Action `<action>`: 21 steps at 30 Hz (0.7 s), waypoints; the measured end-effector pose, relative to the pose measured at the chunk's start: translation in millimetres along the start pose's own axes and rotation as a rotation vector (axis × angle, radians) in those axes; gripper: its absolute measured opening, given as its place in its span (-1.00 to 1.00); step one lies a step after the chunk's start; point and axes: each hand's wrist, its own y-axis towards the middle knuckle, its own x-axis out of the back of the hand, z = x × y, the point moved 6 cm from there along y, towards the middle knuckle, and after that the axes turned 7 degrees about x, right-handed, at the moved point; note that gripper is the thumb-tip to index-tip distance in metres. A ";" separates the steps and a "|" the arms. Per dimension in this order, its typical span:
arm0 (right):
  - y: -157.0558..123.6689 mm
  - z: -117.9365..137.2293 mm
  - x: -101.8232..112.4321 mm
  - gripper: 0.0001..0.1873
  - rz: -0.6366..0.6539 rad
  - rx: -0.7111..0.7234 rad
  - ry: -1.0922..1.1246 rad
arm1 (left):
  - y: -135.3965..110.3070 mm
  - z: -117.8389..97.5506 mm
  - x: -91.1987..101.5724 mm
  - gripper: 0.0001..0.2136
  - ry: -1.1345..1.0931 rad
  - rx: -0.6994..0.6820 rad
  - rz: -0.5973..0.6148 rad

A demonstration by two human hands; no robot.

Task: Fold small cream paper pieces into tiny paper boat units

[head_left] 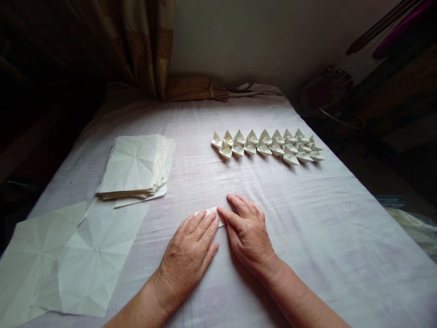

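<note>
Folded paper (211,212), one small white piece, lies at the lower centre of the frame on the white cloth (307,237), mostly covered by our fingers, with only its upper edge and a corner showing. Our left hand (189,253) rests palm down with its fingers stretched flat over the left part of the piece. Our right hand (247,232) lies the same way just beside it, its forefinger pressing along the piece's right end. The two hands sit close together, fingertips nearly meeting over the paper, neither one curled around it.

Toward the upper right of the centre stand the paper boats (266,146), set in two rows that touch each other. We count about nine in the back row and eight in the front, though they overlap at the right end, so we cannot be sure of the number.

At the left of the centre sits one stack of creased sheets (136,166), slightly fanned. In the lower left corner two loose sheets (92,259) lie flat and overlapping, both marked with star-shaped creases. One patterned curtain (146,45) hangs at the upper left
</note>
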 end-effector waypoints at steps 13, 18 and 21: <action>0.4 -2.0 -2.1 -0.60 0.020 -0.082 -0.053 | 0.6 -1.6 -1.9 -0.60 0.010 -0.007 0.034; 0.8 -0.3 -4.4 -0.60 0.065 -0.057 -0.078 | 0.3 -2.1 -1.0 -0.61 0.045 -0.013 0.024; 0.8 0.0 -3.6 -0.59 0.063 -0.041 -0.071 | 0.3 -1.9 -0.4 -0.61 0.054 -0.019 0.022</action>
